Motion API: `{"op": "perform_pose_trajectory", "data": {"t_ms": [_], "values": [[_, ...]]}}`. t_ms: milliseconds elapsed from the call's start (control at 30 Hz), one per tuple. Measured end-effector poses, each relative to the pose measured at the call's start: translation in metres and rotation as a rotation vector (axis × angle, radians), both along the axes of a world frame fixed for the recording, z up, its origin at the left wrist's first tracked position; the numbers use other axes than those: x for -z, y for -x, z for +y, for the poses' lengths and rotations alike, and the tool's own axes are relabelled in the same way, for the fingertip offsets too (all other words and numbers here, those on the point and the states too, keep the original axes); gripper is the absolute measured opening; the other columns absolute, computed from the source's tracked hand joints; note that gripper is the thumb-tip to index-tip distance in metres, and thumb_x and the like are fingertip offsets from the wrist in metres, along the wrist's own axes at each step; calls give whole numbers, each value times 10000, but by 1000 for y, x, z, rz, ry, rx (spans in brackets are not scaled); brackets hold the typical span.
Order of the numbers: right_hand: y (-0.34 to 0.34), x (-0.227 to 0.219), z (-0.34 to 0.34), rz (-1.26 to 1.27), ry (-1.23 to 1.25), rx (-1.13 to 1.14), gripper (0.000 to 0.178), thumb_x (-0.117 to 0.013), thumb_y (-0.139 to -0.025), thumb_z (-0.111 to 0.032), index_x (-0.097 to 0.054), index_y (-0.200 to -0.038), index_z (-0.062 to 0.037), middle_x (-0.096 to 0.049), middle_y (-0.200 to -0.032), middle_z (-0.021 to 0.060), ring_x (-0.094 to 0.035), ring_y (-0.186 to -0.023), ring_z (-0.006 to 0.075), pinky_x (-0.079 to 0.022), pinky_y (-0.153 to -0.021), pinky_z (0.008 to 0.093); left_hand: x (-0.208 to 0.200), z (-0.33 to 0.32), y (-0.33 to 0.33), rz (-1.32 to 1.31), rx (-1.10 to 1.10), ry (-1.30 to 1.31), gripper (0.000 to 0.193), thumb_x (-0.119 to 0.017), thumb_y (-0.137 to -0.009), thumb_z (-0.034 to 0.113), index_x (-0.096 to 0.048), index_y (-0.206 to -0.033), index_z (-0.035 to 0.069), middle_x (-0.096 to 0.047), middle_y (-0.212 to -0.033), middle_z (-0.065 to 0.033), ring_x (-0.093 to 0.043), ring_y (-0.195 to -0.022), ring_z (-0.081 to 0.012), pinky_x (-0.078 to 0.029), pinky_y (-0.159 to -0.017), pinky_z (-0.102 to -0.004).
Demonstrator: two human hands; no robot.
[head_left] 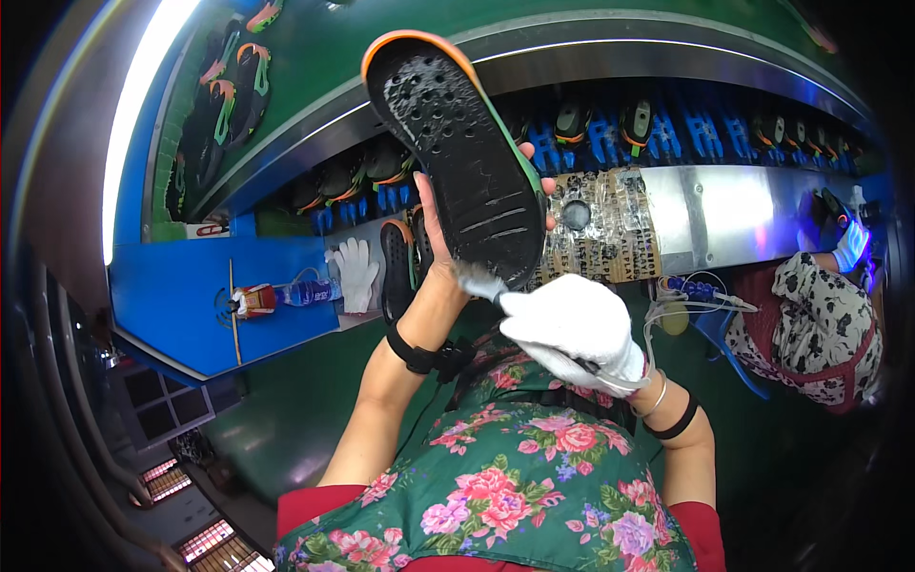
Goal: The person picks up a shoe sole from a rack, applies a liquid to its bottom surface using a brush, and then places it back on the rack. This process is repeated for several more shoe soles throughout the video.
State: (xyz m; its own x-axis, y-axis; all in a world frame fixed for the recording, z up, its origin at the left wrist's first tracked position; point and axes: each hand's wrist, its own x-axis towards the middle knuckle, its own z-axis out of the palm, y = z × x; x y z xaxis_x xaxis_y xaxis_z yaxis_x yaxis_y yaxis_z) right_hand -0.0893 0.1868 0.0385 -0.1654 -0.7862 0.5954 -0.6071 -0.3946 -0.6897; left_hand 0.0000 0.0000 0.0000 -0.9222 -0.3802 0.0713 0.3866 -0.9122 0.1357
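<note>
The black shoe sole (481, 191) stands out in front of me, above the bench, its long axis running from the near right to the far left, with the orange-rimmed end far and the plain end near. My bare left hand (437, 238) is the nearer one, closed round it: thumb along the left edge, fingertips showing at the right edge. From my white-gloved right hand (577, 324) the sole lies far and a little left. Those fingers are pinched narrow on a brush (479, 282), whose pale bristles point left at the sole's near end; whether they touch it I cannot tell. Left of my left wrist are more black shoes (395, 257) and a loose white glove (356, 273). Beyond the sole's right side lies a taped cardboard strip (605, 248), then a bare metal plate (715, 214).
</note>
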Motion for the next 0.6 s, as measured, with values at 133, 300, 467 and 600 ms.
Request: {"op": "perform_pose_trajectory", "data": {"t_ms": [133, 300, 467, 600], "values": [[7, 4, -2, -327, -41, -41, 208, -839, -774, -36, -804, -968, -100, -790, -972, 90, -737, -834, 223, -575, -734, 344, 6, -5, -7, -69, 99, 102, 1037, -581, -868, 786, -293, -1609, 119, -357, -1596, -213, -545, -1270, -504, -541, -961, -642], [-8, 5, 1, -27, 8, -62, 297, -818, -788, -81, -799, -1079, -138, -778, -1058, 78, -731, -877, 258, -581, -763, 357, 8, -10, -13, -22, 242, 191, 1029, -542, -912, 741, -210, -1635, 89, -325, -1617, -242, -522, -1309, -528, -512, -1035, -639], [-5, 5, 11, -254, -133, -36, 195, -844, -784, -92, -811, -970, -137, -788, -1017, 62, -733, -860, 220, -579, -757, 328, 8, -10, -32, -274, 348, 310, 1109, -663, -849, 692, -204, -1635, 58, -295, -1624, -272, -522, -1301, -542, -538, -1028, -580], [-14, 7, 17, 50, -58, -65, 420, -798, -782, -28, -763, -1184, -144, -761, -1152, 89, -727, -914, 250, -574, -777, 354, 12, -15, -38, -423, 386, 289, 993, -626, -880, 627, -284, -1616, 55, -366, -1591, -294, -523, -1336, -507, -532, -1045, -556]]}}
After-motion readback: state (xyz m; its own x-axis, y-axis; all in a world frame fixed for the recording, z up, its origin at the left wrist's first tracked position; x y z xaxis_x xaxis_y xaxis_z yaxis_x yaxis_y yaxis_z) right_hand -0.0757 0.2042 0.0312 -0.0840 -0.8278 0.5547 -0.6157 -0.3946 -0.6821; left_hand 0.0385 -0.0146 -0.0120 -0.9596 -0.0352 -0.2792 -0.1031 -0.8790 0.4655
